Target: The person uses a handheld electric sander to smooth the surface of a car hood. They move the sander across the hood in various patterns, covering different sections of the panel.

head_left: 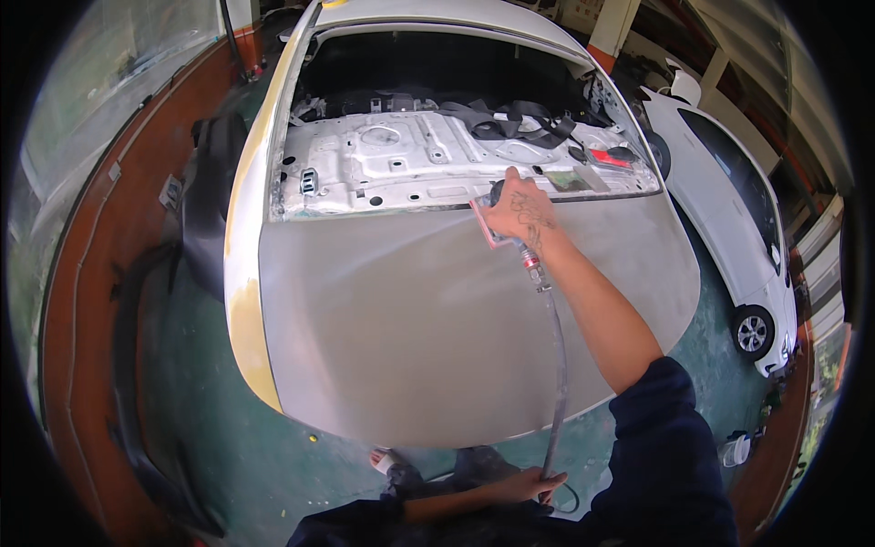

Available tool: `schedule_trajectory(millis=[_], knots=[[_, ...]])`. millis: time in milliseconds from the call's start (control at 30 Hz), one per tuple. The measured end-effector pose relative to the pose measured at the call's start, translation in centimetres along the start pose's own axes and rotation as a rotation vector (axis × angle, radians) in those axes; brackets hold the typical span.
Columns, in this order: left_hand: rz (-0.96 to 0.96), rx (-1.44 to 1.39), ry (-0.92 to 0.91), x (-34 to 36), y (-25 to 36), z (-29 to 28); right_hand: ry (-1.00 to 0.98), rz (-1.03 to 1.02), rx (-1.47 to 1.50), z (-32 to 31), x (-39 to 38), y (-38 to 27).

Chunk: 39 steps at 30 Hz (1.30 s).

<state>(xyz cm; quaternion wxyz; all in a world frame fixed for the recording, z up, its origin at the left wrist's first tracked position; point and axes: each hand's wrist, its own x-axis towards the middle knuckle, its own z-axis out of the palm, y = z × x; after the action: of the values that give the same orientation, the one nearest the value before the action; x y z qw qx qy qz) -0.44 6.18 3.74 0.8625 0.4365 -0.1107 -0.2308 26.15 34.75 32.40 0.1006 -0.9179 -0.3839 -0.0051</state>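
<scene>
Over on the left, a black bumper [211,196] leans by the orange wall [87,301], just beside the car. The grey car panel [392,319] fills the middle, yellow along its left edge, with the stripped bare-metal floor [410,159] and loose black belts [510,123] beyond it. Low down, the left hand [529,483] is closed around the grey air hose [558,365], near the person's foot. That hose runs up to the sander [497,223], which sits flat on the panel's far edge. The right hand [521,208] is on top of it, fingers wrapped over the body, arm stretched out. Further right, a white car [729,210] is parked, well apart on the green floor [228,438].
</scene>
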Motion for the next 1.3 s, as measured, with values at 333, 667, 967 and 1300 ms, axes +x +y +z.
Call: schedule_trajectory(millis=[333, 667, 967, 1300], knots=[[0.064, -0.025, 0.323, 1.3, -4.1, 3.2, -0.089, -0.199, 0.161, 0.8, -1.4, -6.4], [-0.034, 0.107, 0.328, 3.4, -3.8, 1.1, 0.006, 0.240, -0.076, -2.6, 4.0, 10.8], [-0.024, 0.155, 0.331, 3.8, -5.3, 0.5, -0.002, -0.097, 0.001, 0.0, 1.8, -0.3], [0.644, 0.733, 0.491, 0.7, -5.5, 0.2, -0.108, -0.505, 0.180, 3.1, -3.5, -13.5]])
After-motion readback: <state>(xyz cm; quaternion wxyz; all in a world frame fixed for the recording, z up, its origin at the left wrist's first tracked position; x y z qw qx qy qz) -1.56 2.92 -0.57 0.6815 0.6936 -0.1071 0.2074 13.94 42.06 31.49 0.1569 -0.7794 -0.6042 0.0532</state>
